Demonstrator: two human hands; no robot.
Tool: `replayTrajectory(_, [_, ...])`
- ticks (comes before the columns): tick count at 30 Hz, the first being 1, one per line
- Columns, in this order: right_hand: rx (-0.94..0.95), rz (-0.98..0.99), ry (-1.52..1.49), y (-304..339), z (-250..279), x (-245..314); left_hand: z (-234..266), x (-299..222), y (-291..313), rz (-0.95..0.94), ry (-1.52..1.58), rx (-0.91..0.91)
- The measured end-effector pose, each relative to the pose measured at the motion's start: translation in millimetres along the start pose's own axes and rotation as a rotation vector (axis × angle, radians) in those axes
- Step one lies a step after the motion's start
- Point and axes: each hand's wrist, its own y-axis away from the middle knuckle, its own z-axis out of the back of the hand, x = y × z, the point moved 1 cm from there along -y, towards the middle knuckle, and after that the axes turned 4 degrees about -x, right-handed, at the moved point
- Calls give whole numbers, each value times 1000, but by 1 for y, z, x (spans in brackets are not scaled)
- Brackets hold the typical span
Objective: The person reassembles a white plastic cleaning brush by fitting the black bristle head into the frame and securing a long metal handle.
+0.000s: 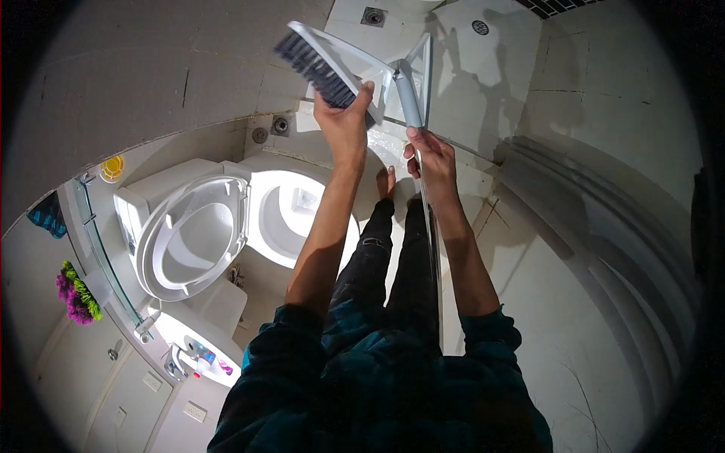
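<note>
A long-handled scrub brush [408, 94] is raised in front of me, with a white frame and a grey handle joint. Dark grey bristles [313, 69] line its left side, tilted to face left. My left hand [345, 130] is closed around the lower end of the bristled part, thumb on the white frame. Just below the joint, my right hand [434, 160] has its fingers wrapped round the handle, and the thin pole runs down beside my right leg. The palm side of my left hand is hidden.
On the left stands a white toilet [264, 219] with its lid [192, 234] raised. Beyond it are a sink [219, 343] and a glass shelf [106, 249]. A low ledge [461, 151] edges the floor ahead, with a drain [479, 27] past it.
</note>
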Motion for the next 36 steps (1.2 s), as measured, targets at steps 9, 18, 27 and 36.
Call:
replayTrajectory(9, [186,17,-171,-4,12,-17,15,27,8,-315,-316,381])
replayTrajectory(18, [174,-86,-69,11,27,15,32,5,-12,-635,-613,795])
replayTrajectory(27, [180,25,30,20,20,21,22,-12,-25,-868,-755,861])
replayTrajectory(36, [105,-27,127,17,22,8,21,-26,-38,-1033,-911,1153])
